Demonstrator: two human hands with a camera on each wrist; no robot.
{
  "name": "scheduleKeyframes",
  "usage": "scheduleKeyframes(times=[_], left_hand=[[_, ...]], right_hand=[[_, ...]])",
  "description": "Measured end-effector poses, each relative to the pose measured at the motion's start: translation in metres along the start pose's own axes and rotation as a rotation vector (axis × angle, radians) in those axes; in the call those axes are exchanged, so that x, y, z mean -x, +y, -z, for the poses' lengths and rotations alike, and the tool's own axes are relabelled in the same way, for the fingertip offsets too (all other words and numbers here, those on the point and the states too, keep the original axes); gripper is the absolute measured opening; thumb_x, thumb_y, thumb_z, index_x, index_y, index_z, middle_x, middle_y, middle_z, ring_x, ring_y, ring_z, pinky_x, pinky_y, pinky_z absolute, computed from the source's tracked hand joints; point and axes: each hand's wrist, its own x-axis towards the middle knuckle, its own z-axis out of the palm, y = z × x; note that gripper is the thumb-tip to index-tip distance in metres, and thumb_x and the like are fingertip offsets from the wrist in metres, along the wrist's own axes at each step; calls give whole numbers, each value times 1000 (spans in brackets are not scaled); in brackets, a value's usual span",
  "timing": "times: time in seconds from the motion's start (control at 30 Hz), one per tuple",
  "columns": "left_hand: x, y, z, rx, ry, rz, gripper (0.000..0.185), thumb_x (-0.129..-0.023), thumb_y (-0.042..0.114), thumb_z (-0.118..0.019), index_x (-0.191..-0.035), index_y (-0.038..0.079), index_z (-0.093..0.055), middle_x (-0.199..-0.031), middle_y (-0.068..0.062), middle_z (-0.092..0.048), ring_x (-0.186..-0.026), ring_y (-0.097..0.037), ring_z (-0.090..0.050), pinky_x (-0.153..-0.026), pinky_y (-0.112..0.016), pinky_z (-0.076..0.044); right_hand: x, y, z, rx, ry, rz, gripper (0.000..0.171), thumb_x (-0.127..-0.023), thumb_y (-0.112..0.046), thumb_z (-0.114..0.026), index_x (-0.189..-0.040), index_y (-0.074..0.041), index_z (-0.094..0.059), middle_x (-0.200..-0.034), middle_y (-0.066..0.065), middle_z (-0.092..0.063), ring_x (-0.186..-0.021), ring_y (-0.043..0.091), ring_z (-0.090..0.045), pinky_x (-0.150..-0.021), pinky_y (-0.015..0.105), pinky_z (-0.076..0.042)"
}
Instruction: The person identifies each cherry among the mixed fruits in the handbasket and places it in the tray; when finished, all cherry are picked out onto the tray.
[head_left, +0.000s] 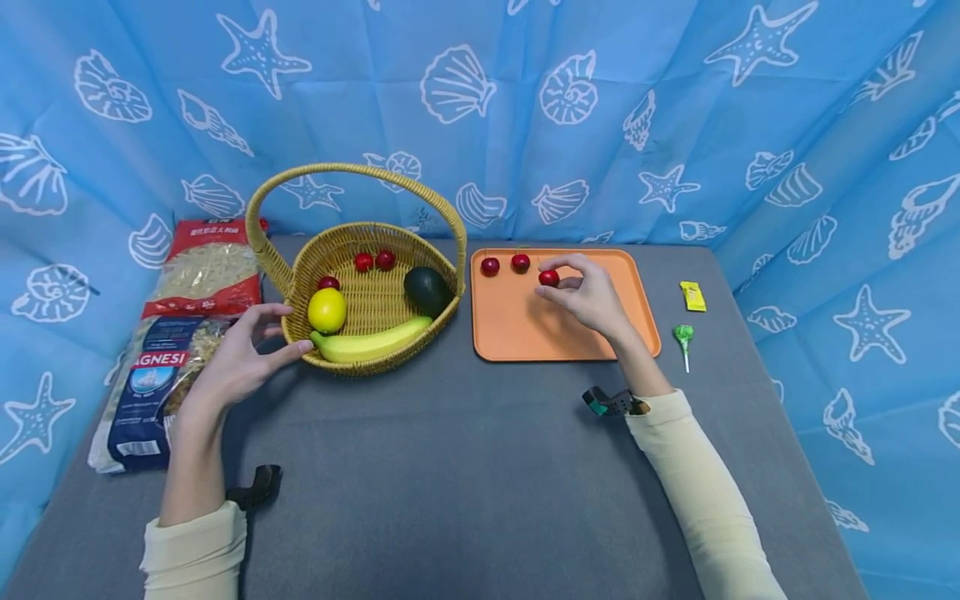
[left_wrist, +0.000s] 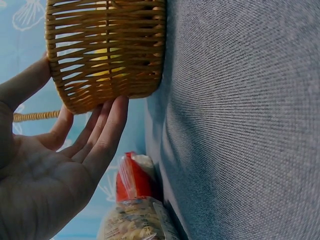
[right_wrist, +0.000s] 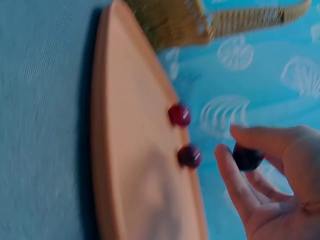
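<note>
My right hand [head_left: 581,287] pinches a red cherry [head_left: 549,277] [right_wrist: 247,157] above the far part of the orange tray [head_left: 525,333] [right_wrist: 125,165]. Two more cherries [head_left: 490,267] [head_left: 521,262] lie on the tray's far edge, also seen as two cherries [right_wrist: 179,115] [right_wrist: 190,156] in the right wrist view. My left hand [head_left: 251,350] [left_wrist: 65,150] has straight fingers against the near left wall of the wicker basket [head_left: 420,325] [left_wrist: 107,50]. The basket holds a lemon [head_left: 327,311], a banana [head_left: 371,342], an avocado [head_left: 427,289] and three cherries [head_left: 373,261].
A pasta bag [head_left: 183,333] [left_wrist: 137,210] lies at the table's left edge. A yellow candy [head_left: 693,296] and a green lollipop [head_left: 683,342] lie right of the tray. Blue shell-print cloth walls in the grey table [head_left: 450,483] on three sides.
</note>
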Motion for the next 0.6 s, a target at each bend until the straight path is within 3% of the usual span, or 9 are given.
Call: scheduleKeyframes(times=[0.2, 0.3, 0.43, 0.6], left_hand=[[0, -2, 1, -2, -5, 1, 82, -102, 48, -74, -161, 5, -37, -169, -28, -38, -153, -54, -39, -120, -80, -34], [0, -2, 1, -1, -8, 5, 82, -102, 48, -74, -162, 5, -36, -169, -28, -37, -154, -55, -38, -121, -80, -33], [0, -2, 1, -2, -8, 8, 82, -103, 48, -73, -162, 5, -36, -169, -29, -37, -153, -55, -38, -120, -81, -34], [0, 0, 1, -7, -5, 10, 82, -102, 49, -74, -162, 5, -37, -170, -28, -37, -153, -54, -38, -120, -80, -33]], right_hand=[[-20, 28, 3, 110, 46, -74, 40, -104, -4, -70, -143, 0, -66, -152, 25, -54, -115, 44, -77, -74, 12, -55], [-34, 37, 2, 198, 62, -73, 39, -104, -7, -72, -142, -2, -67, -145, 24, -59, -116, 41, -77, -83, 23, -60], [-51, 44, 1, 291, 75, -57, 38, -102, -12, -76, -138, -2, -69, -128, 23, -65, -108, 35, -71, -92, 40, -55], [-62, 47, 0, 326, 59, -50, 35, -101, -12, -77, -133, 0, -72, -110, 21, -67, -94, 30, -57, -87, 40, -43]])
